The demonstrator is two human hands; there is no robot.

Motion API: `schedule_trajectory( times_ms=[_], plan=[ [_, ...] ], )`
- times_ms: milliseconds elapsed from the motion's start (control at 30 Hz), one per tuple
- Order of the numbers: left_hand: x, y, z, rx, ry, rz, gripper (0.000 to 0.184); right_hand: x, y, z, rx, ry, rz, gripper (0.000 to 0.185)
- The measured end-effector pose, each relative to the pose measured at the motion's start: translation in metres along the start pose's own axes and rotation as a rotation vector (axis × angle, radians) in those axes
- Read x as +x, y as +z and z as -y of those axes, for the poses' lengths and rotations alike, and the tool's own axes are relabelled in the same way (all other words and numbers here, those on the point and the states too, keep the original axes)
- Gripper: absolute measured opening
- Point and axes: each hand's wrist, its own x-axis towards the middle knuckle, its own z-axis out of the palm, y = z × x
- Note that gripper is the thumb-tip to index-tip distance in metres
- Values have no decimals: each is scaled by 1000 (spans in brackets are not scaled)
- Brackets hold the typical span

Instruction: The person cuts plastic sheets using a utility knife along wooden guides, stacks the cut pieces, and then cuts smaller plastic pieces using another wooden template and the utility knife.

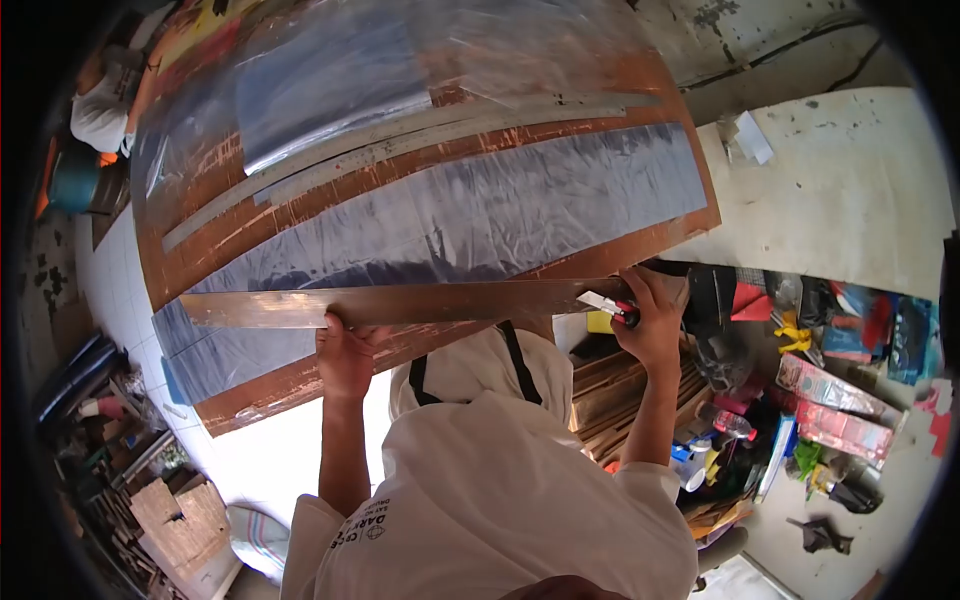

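Note:
A long flat metal straightedge (450, 303) lies crosswise near the close edge of the brown work table (255, 402). My left hand (345, 355) grips its near edge left of the middle, thumb on top. My right hand (652, 318) is closed around a utility knife (610, 306) with a red and black handle, its pale blade end pointing left. The fingers of that hand also touch the straightedge's right end. Beyond the straightedge, a wide strip of bluish-grey, wrinkled plastic sheet (450, 215) lies on the table; a smaller piece (235, 350) shows on the near left.
Long thin grey strips (350, 155) and another blue-grey sheet (335, 85) lie farther back. Right of me is a pile of packets, bottles and bags (830, 400). Wood pieces (180, 525) lie at lower left. Another person (105, 100) is at upper left.

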Motion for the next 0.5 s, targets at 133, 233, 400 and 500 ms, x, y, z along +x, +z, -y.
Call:
schedule_trajectory(
  times_ms=[133,233,400,500],
  plan=[
    [2,12,14,-48,99,-24,33,46,-2,-24,27,-100,56,74],
    [6,33,39,-151,193,-82,34,79,-1,-60,21,-163,116,77],
    [29,98,109,-16,197,-328,36,128,-10,-151,25,-255,211,78],
    [45,143,167,-2,157,-411,40,151,-23,-209,45,-255,300,74]
  ],
)
